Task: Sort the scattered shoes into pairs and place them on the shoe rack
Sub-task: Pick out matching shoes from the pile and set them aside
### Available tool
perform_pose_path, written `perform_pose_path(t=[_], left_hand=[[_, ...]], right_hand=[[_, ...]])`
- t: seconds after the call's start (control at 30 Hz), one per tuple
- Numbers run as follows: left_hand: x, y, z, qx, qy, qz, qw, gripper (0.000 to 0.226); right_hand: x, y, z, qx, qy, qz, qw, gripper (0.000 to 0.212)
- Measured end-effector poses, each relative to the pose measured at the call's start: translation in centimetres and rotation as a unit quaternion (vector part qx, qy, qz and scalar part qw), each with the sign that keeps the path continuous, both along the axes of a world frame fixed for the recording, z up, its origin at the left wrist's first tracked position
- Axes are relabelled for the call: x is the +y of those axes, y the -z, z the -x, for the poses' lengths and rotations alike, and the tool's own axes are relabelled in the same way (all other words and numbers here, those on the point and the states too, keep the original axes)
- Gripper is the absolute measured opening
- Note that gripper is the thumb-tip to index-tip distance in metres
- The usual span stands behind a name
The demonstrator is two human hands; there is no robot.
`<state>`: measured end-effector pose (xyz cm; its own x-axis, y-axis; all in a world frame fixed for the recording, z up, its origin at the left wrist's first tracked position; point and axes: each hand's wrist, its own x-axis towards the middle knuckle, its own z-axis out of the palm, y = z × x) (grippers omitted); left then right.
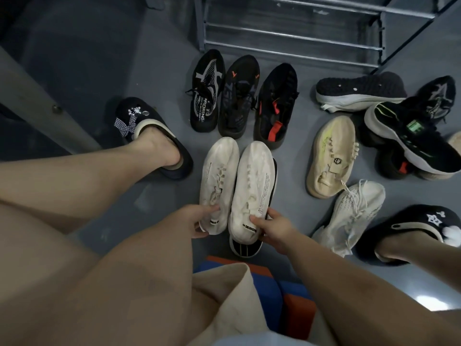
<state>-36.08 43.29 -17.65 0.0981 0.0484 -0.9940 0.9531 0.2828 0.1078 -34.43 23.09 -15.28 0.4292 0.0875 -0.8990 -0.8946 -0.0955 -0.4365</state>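
Two white sneakers lie side by side, toes pointing away from me. My left hand [197, 222] grips the heel of the left white sneaker [219, 176]. My right hand [273, 227] grips the heel of the right white sneaker [252, 186], which lies over a black shoe [245, 247]. Three black sneakers [243, 96] stand in a row beyond them. A beige sneaker [330, 156], a white knit sneaker [349, 213] and several black shoes [409, 136] lie scattered to the right. The metal shoe rack [294, 28] stands at the top with bare shelves.
My feet wear black slippers, one at the left [139, 126] and one at the right [419, 226]. A blue and orange stool [279, 290] shows under me. A grey ledge [45, 106] runs along the left. The floor is grey.
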Motion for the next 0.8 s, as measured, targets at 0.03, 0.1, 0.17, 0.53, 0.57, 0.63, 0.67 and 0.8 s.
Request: perform_pose_path(t=[0.03, 0.1, 0.17, 0.53, 0.57, 0.63, 0.67, 0.8], left_hand=[[0.0, -0.2, 0.0, 0.0, 0.002, 0.009, 1.0, 0.043], [-0.1, -0.5, 0.2, 0.003, 0.001, 0.023, 1.0, 0.048], [0.1, -0.8, 0.2, 0.003, 0.038, 0.026, 0.999, 0.055], [-1.7, -6.9, -1.4, -0.075, -0.035, 0.124, 0.989, 0.032], [-1.8, -7.3, -1.5, -0.08, -0.031, 0.122, 0.989, 0.033], [-2.3, -7.9, -1.6, -0.094, -0.03, 0.122, 0.988, 0.032], [-2.7, -8.3, -1.5, -0.102, -0.029, 0.124, 0.987, 0.029], [-3.7, -9.4, -1.6, -0.136, -0.018, 0.128, 0.982, 0.014]], right_hand=[[-0.2, 0.0, -0.1, -0.001, -0.001, -0.002, 1.0, 0.038], [-0.9, -0.3, -0.6, 0.005, -0.007, -0.002, 1.0, 0.039], [-2.0, -0.6, -1.0, 0.018, -0.013, -0.003, 1.0, 0.04], [-5.8, -4.5, -2.5, 0.037, 0.011, -0.096, 0.995, 0.03], [-5.9, -4.9, -2.7, 0.035, 0.024, -0.101, 0.994, 0.03], [-6.2, -6.0, -3.3, 0.024, 0.04, -0.114, 0.992, 0.031], [-6.5, -6.4, -3.5, 0.019, 0.043, -0.117, 0.992, 0.032], [-7.5, -7.3, -3.5, 0.011, 0.053, -0.121, 0.991, 0.033]])
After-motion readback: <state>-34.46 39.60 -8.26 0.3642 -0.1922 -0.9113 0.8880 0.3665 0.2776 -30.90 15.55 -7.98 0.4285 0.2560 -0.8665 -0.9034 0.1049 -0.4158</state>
